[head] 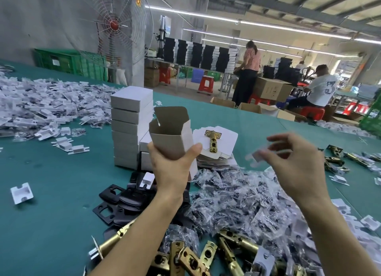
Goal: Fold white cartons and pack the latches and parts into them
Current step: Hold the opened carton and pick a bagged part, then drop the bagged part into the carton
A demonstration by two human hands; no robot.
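Observation:
My left hand (173, 164) grips an open white carton (171, 135) upright, its top flap standing up and its brown inside showing. My right hand (292, 162) is raised to the right of it and pinches a small white card insert (257, 155), which is blurred. Behind the carton lies a stack of flat carton blanks (216, 150) with one brass latch (213, 140) on top. Brass latches (206, 257) lie at the near edge, black strike plates (115, 201) under my left forearm, and clear bags of screws (237, 195) are heaped in the middle.
A tower of folded white cartons (129, 127) stands left of the held carton. White inserts (41, 104) are heaped on the far left of the green table (61, 193). More latches (338, 158) lie at right. People work at benches behind; a large fan (113, 24) stands at back left.

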